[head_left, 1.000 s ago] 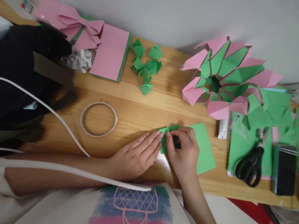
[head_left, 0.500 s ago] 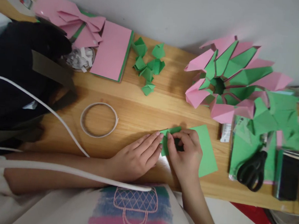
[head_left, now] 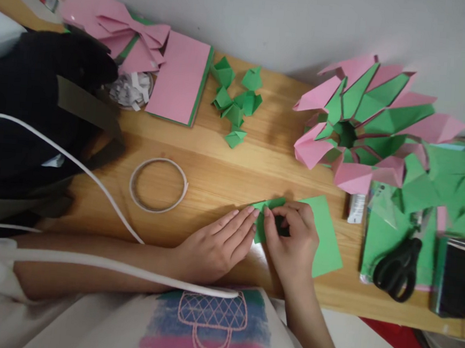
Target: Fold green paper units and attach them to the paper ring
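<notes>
A small folded piece of green paper (head_left: pixel 259 235) lies on the table between my hands. My left hand (head_left: pixel 217 243) rests flat with its fingers stretched out, the fingertips touching the paper's left edge. Thumb and index finger of my right hand (head_left: pixel 294 238) pinch the paper near its upper middle. Partly under my right hand lies a flat green sheet (head_left: pixel 329 238). Part of the folded piece is hidden behind the right fingers.
A roll of tape (head_left: pixel 156 209) lies left of my hands. Folded green pieces (head_left: pixel 234 112) and a pink paper stack (head_left: pixel 179 78) are behind. A pink-and-green paper construction (head_left: pixel 396 114) stands back right, with black-handled scissors (head_left: pixel 398 267) nearer. A black bag (head_left: pixel 36 105) sits left.
The whole view has shifted slightly, so things appear a little further right. Both hands stay on the green paper in nearly the same pose.
</notes>
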A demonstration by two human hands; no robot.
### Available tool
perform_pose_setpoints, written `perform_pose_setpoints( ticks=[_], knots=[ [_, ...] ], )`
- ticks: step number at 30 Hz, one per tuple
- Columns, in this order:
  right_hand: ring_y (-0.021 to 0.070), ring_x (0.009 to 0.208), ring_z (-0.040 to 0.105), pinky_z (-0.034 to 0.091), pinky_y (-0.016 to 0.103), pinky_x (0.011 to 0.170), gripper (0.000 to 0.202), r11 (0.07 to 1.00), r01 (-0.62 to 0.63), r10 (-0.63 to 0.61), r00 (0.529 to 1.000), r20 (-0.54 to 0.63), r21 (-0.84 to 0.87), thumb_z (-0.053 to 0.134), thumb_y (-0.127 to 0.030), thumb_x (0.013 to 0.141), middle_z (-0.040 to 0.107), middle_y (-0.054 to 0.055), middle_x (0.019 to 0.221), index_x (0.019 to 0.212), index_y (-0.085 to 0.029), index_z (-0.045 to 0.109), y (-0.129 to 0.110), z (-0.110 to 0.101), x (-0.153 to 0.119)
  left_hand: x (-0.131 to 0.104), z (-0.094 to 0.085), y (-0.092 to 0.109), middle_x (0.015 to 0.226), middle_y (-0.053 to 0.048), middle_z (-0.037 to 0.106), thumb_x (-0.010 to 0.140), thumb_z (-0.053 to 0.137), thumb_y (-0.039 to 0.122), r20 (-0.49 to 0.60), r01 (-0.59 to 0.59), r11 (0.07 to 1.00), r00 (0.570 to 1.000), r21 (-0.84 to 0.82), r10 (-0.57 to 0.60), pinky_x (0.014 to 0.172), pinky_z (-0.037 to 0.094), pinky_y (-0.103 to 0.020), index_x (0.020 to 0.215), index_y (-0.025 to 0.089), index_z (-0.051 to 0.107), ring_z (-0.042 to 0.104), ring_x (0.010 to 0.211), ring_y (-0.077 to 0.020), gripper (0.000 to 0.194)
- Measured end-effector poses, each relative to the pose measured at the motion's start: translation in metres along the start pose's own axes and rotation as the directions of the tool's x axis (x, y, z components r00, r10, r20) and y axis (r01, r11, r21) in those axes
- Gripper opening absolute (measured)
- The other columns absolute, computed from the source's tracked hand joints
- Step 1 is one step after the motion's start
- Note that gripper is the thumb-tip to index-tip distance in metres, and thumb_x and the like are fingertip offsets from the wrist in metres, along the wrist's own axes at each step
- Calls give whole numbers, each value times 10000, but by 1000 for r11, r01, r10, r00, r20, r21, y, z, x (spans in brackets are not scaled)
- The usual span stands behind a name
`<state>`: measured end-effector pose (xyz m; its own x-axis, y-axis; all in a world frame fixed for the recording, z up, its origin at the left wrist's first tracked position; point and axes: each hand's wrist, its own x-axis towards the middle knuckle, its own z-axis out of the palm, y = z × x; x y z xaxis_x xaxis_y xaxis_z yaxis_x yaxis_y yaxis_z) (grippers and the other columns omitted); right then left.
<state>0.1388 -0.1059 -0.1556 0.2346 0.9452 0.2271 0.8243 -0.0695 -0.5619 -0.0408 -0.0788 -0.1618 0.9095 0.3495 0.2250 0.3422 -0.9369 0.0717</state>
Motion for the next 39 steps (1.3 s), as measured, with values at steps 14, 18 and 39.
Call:
perform_pose_setpoints(
  ticks=[14,18,39],
  knots=[
    [155,691,565,470,285,577,113,1000,-11,11,1000,2,-15,618,-210,867,547,24,783,760,-195,585,-2,1,0,1,-2,0,1346,-187,604,957,438,238,-5,2,1000,1000,10,-2,1122,382,-395,1222,29,580,536,1299,-296,366],
    [158,693,566,468,289,575,118,1000,-16,16,1000,-5,-21,610,-217,869,549,25,789,757,-201,576,-2,2,0,2,-3,-1,1356,-187,595,953,446,235,-7,12,1000,1000,-3,-12,1131,373,-400,1221,33,581,521,1312,-306,362],
    [158,676,549,463,290,579,123,999,-37,36,999,-6,-27,609,-207,861,538,19,778,751,-211,554,-3,4,-1,4,-2,-7,1353,-230,583,935,453,255,3,-4,998,1000,-64,4,1123,378,-406,1201,35,574,532,1298,-317,365]
  ],
)
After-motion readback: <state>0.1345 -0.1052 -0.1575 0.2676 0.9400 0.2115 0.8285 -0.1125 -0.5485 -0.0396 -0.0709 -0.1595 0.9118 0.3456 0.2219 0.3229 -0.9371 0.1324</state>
